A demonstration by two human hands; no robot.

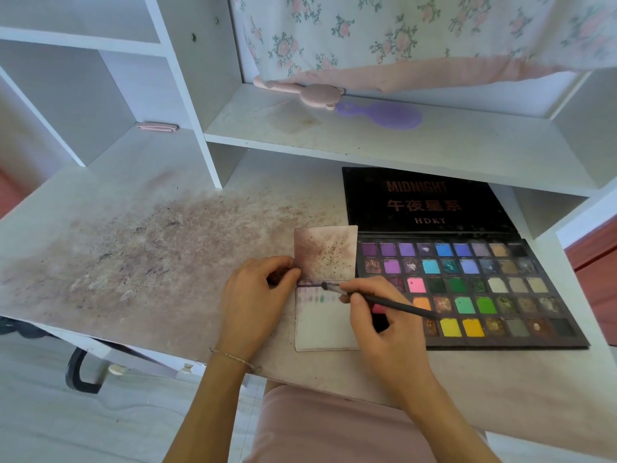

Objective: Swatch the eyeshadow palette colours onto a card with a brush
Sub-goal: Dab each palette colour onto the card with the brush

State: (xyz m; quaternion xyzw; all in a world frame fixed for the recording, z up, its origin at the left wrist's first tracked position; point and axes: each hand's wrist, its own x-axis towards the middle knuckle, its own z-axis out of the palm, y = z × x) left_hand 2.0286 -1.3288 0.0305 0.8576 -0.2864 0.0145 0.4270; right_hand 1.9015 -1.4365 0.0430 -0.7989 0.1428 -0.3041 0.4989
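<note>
Two hands at work: the right hand (377, 315) pinches the brush (384, 300), tip on the card (325, 324); the left hand (258, 290) pinches the card's edge beside the palette (474, 289); a loosened hold could let strokes smear neighbouring swatches.

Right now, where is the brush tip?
In the head view, the thin black brush, pinched in the right hand, has its tip at the top edge of the white swatch card, just left of the open eyeshadow palette.
</note>
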